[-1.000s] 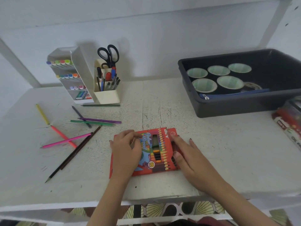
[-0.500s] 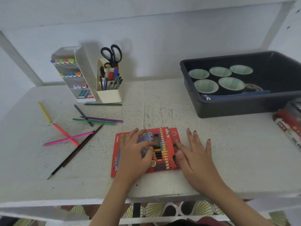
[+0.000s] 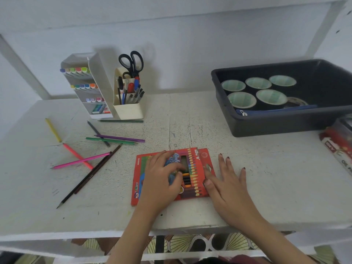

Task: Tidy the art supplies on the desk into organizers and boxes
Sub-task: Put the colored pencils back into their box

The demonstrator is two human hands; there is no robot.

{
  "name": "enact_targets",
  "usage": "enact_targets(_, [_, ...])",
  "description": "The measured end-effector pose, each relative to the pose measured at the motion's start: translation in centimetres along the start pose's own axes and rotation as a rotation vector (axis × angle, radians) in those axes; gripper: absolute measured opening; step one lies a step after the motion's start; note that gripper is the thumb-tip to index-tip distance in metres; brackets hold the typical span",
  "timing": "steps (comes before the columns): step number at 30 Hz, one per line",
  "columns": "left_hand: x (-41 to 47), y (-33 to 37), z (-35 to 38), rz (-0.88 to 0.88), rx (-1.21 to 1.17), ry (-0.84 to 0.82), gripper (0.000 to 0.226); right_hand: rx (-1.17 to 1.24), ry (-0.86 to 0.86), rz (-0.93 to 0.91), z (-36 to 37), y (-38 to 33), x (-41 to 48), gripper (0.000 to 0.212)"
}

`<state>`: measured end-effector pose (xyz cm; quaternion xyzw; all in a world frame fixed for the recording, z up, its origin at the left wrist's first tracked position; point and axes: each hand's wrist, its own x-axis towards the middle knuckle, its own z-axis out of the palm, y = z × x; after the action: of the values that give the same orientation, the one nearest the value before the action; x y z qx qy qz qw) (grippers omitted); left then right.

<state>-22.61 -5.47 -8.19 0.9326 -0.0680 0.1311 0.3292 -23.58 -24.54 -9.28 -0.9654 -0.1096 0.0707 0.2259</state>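
A flat red box of coloured pencils [image 3: 199, 168] lies near the desk's front edge. My left hand [image 3: 162, 180] rests flat on its left half, fingers spread over the printed front. My right hand [image 3: 226, 183] lies flat beside the box, its thumb and forefinger on the box's right edge and the other fingers on the desk. Several loose coloured pencils [image 3: 91, 159] are scattered to the left: yellow, pink, orange, green, purple, dark ones. A white marker organizer [image 3: 95, 88] and a cream pen holder [image 3: 129, 109] with black scissors [image 3: 131, 61] stand at the back left.
A dark grey bin [image 3: 282, 124] at the back right holds several tape rolls and a blue pouch. A red packet [image 3: 341, 149] lies at the far right edge. The white desk [image 3: 266, 178] has a wall behind it and a shelf above.
My left hand went from curled at the box's top to lying flat over it. My right hand opened, fingers spread, and slid partly off the box onto the desk.
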Motion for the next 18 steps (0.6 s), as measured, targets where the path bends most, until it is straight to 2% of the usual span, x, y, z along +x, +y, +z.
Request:
enact_targets(5, [0.0, -0.1, 0.0, 0.002, 0.005, 0.002, 0.014, 0.001, 0.006, -0.008, -0.1, 0.0, 0.1, 0.062])
enact_targets(9, [0.2, -0.1, -0.3, -0.023, -0.034, 0.034, 0.019, 0.147, 0.22, -0.049, -0.5, -0.6, 0.2, 0.062])
enact_targets(13, [0.2, -0.9, -1.7, -0.048, -0.046, 0.13, 0.025, 0.222, 0.372, -0.105, -0.7, -1.8, 1.0, 0.047])
enact_targets(16, [-0.1, -2.3, -3.3, -0.133, -0.021, 0.209, 0.028, 0.179, 0.391, -0.176, -0.7, -3.3, 2.0, 0.037])
enact_targets(18, [-0.3, -3.2, -4.5, -0.186, 0.013, 0.263, 0.029, 0.13, 0.338, -0.211, -0.7, -4.4, 2.9, 0.035])
